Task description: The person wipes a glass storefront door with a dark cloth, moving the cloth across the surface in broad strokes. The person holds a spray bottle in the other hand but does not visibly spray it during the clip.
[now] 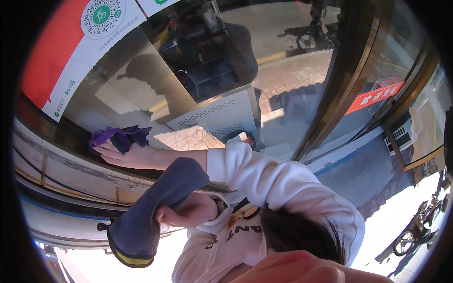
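Observation:
My right hand (124,154) lies flat against the lower part of a large glass pane (212,76), with a crumpled purple cloth (120,135) under and around its fingers. The right arm, in a white sleeve, stretches across to the left in front of me. Closer to my body, my left hand (185,214) grips a grey-blue cloth (138,226) with a yellow strip and dark edging at one end. This cloth hangs in folds on both sides of the hand and hides some of the fingers. The glass shows reflections and shadows over the room behind it.
A red and white poster (58,56) with a printed code covers the pane's upper left. Below the glass runs a ledge (85,177). A brown metal frame (336,92) borders the pane on the right; beyond it are a red sticker (375,97) and a parked motorcycle (412,235).

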### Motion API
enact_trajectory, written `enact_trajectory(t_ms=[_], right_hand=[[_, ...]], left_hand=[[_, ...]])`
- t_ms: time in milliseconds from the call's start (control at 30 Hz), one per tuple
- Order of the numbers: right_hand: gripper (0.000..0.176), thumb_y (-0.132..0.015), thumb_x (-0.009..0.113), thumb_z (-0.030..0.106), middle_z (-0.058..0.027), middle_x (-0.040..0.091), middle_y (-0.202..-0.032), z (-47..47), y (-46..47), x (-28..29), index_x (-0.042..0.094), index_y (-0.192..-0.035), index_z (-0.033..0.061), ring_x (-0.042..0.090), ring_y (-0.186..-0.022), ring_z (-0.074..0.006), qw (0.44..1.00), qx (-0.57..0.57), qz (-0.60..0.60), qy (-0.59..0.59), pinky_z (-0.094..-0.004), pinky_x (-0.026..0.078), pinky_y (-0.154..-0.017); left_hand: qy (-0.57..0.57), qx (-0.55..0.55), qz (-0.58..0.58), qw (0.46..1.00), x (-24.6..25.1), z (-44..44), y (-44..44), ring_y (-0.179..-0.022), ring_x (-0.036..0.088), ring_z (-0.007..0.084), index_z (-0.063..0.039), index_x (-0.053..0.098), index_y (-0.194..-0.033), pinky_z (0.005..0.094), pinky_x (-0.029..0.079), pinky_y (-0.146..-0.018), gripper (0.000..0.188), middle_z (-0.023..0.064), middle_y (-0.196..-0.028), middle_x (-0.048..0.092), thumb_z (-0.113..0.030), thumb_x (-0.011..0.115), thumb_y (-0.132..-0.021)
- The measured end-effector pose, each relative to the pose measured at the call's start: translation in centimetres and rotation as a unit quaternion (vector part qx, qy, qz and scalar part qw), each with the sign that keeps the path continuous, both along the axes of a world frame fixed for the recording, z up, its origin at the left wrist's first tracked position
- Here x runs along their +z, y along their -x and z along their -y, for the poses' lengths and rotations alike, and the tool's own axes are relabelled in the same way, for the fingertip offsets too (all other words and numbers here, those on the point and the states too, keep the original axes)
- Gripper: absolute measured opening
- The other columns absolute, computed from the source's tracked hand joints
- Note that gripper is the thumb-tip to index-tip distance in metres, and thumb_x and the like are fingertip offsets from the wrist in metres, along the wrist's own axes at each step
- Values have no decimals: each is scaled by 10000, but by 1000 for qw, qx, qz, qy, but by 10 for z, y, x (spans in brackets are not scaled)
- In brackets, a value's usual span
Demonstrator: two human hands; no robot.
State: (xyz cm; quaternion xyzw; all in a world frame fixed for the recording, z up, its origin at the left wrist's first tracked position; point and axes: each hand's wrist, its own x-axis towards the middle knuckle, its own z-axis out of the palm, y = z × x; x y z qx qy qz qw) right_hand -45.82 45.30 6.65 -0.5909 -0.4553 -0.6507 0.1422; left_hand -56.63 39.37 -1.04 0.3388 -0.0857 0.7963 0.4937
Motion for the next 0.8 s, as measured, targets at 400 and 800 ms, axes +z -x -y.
enact_trajectory(t_ms=[400, 800], right_hand=[[410, -854, 630, 82, -152, 504, -1353, 335, -70, -15, 566, -1258, 110, 460, -1255, -346, 912, -160, -36, -376, -456, 275, -1083], [374, -838, 542, 134, -186, 505, -1354, 146, -28, -51, 641, -1199, 154, 477, -1245, -363, 941, -111, -136, -290, -449, 309, -1048]], left_hand=[[61, -58, -36, 996, -5, 20, -15, -867, 612, 272, -8, 573, -811, 326, 480, -833, 111, 178, -957, 608, -110, 541, -839], [-31, -26, -92, 995, -49, -19, -4, -994, 575, 309, 6, 585, -996, 380, 493, -890, 147, 158, -1111, 541, -61, 497, -899]])
